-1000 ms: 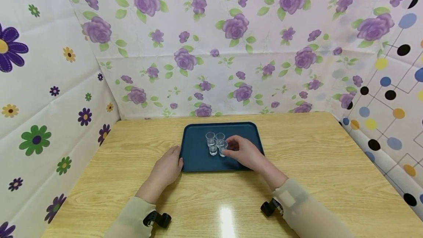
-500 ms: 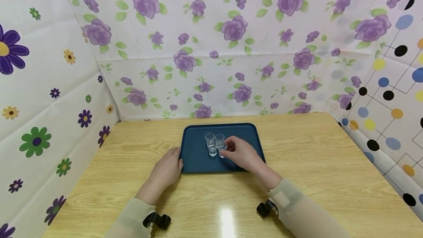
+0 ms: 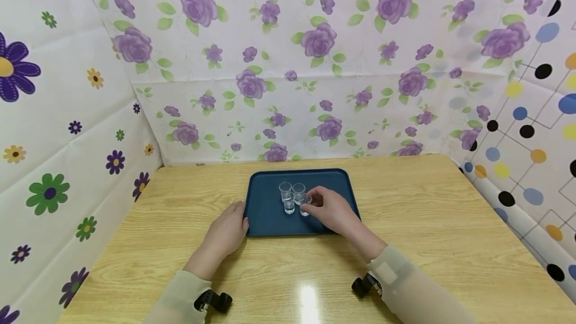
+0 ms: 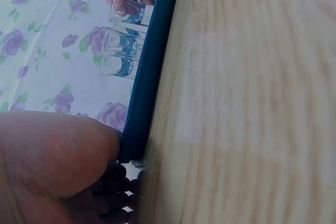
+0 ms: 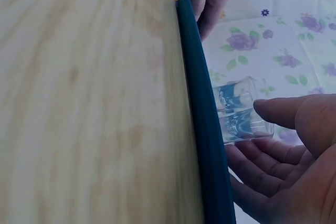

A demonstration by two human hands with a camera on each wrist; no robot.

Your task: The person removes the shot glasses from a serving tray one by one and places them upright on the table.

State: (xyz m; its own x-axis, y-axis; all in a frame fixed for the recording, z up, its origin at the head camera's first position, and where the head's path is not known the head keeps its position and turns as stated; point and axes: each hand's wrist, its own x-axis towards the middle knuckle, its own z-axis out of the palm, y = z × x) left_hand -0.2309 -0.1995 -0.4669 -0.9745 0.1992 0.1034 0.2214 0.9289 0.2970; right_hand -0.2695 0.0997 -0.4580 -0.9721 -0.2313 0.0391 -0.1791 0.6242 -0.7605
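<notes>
Several small clear shot glasses stand upright in a close cluster on a dark blue tray (image 3: pixel 265 219). My right hand (image 3: pixel 333 209) pinches the front right shot glass (image 3: pixel 304 209) between thumb and fingers. To its left is the front left shot glass (image 3: pixel 289 205); the back left one (image 3: pixel 285 190) and back right one (image 3: pixel 299 190) stand behind. My left hand (image 3: pixel 227 226) holds the tray at its left edge, near the front corner. In the left wrist view, the thumb (image 4: pixel 79 150) lies at the tray's rim and the other fingers are dark below it.
The tray sits on a light wooden table (image 3: pixel 405 244), toward its back edge. A flowered cloth (image 3: pixel 288 114) hangs behind, with a daisy-print cloth (image 3: pixel 90 129) on the left and a dotted one (image 3: pixel 522 174) on the right. Each sleeve carries a black wrist camera (image 3: pixel 220 302).
The front right glass has shifted slightly right with my right hand, widening the gap to the front left glass. The left hand stays at the tray's edge.
</notes>
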